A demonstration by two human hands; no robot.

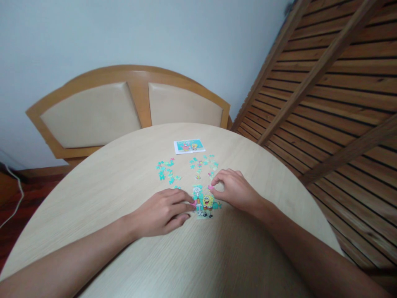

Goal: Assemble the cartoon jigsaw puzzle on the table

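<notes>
A partly joined puzzle (207, 201) with a yellow square figure and a pale blue-green figure lies on the round table. My left hand (166, 211) rests at its left edge, fingers apart, the fingertips touching a pink part there. Just above the puzzle's upper right, my right hand (232, 188) pinches a pink puzzle piece (211, 188) between thumb and index finger. Loose turquoise pieces (166, 169) are scattered beyond my left hand. Another group of loose pieces (201, 162), turquoise with some pink, lies beyond the puzzle.
A picture card (190, 146) lies behind the loose pieces on the pale wooden table (118, 165). A padded bench back (142, 95) stands past the table's far edge, against the wall. Wooden slats (325, 91) rise at the right, and a white cable (19, 194) hangs at far left.
</notes>
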